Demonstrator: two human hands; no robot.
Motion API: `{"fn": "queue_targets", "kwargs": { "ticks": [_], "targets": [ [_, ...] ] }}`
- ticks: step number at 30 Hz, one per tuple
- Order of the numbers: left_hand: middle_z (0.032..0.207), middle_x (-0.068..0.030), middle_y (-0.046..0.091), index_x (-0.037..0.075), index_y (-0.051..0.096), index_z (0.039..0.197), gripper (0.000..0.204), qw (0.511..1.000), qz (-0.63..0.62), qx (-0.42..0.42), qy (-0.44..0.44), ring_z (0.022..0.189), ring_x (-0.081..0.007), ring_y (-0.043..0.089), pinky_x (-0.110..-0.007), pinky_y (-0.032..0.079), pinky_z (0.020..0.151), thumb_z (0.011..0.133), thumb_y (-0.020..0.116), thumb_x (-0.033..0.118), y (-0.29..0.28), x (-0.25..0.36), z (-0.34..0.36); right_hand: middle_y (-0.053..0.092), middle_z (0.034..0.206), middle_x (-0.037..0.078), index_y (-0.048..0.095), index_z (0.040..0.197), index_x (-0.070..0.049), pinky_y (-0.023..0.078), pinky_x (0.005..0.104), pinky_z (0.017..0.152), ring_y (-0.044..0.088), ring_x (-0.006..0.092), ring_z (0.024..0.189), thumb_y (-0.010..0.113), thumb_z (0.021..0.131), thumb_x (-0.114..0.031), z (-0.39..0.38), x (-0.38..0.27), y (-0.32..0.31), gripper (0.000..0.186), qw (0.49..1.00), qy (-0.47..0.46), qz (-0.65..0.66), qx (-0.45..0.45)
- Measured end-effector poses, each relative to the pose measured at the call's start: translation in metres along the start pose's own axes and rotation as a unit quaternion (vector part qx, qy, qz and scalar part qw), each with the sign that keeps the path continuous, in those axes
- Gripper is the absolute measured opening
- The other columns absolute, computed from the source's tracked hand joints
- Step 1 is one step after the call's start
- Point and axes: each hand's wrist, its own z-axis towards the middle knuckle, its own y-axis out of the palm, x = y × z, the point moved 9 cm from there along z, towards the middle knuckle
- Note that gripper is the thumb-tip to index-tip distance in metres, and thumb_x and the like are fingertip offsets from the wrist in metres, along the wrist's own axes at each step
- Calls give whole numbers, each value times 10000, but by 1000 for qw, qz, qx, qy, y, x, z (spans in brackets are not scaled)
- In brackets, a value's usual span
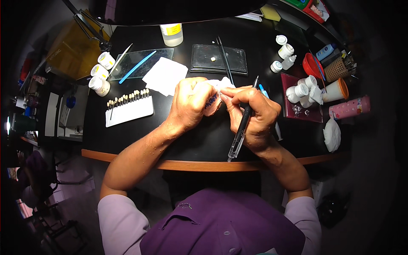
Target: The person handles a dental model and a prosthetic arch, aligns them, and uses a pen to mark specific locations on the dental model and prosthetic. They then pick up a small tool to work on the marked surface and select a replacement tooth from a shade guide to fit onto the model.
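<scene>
My left hand (189,104) is closed around a pink dental model (211,109) with blue markings, with a crumpled white tissue (222,82) at its top. My right hand (259,117) has a black pen (241,131) held across its fingers, tip upward and the other end hanging toward the table edge. Its thumb and index finger pinch at the upper right of the model; anything small between those fingertips is too hidden to make out. Behind the right hand lies a blue tool (263,91), partly covered. A folded white paper (163,74) lies just beyond my left hand.
The black desk has a wooden edge (195,165). Around are a shade-tab holder (129,114), glass slab (159,56), dark palette (202,61) with brushes, bottle (171,38), several white jars (101,85), maroon tray (293,112) and pink tumbler (349,107). A person (32,170) sits far left.
</scene>
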Motion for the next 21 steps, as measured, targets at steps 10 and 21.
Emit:
{"fn": "queue_targets", "kwargs": {
  "ticks": [10, 21],
  "targets": [
    [587, -111, 586, -23, 591, 653, 377, 997, 33, 3, 73, 528, -155, 514, -351, 402, 519, 903, 552, 257, -1, 1, 4, 750, 817, 128, 597, 832, -11, 609, 331, 658, 790, 269, 826, 818, 798, 82, 0, 10, -4, 243, 997, 74, 1, -14],
    [595, -109, 542, 20, 524, 685, 304, 988, 100, -65, 94, 504, -219, 560, -323, 437, 510, 904, 620, 208, -8, -11, 19, 784, 854, 139, 613, 828, -14, 602, 285, 690, 777, 185, 775, 821, 840, 41, -21, 17, 19, 216, 969, 200, 137, -55]
  ]
}}
